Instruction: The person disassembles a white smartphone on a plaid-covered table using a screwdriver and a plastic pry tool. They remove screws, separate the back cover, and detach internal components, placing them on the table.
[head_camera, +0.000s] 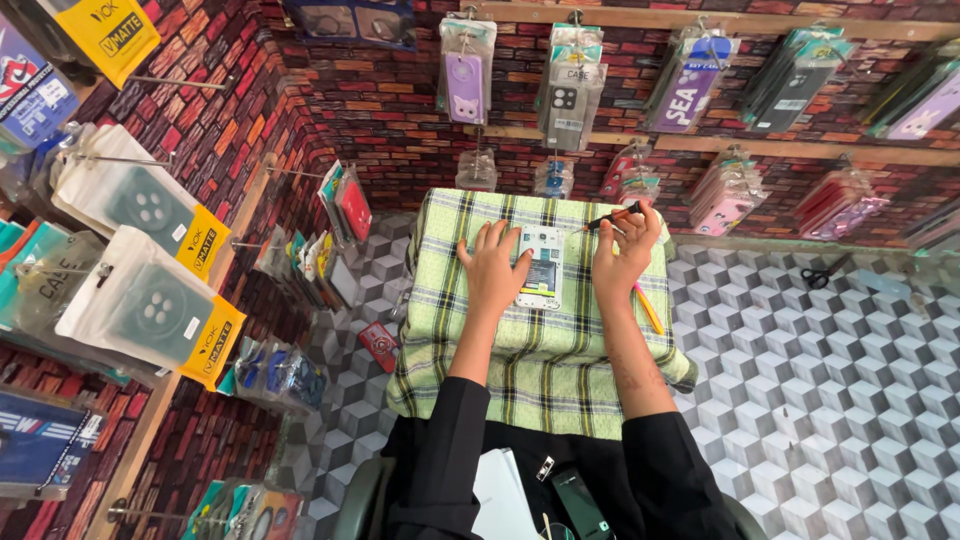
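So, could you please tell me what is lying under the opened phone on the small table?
The opened phone lies on a green checked cloth draped over the table. The left hand steadies it. The tabletop itself is covered and cannot be seen.

A green-and-yellow plaid cloth (540, 360), a white opened phone (540, 265), a red-and-black screwdriver (612, 217), grey cube-patterned floor (850, 400), red brick-patterned walls (400, 110).

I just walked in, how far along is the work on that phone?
Done: the opened phone lies back-off on the green checked cloth. In hand: left hand steadies it, right hand holds a screwdriver beside it. Left: its insides look in place, nothing lifted out.
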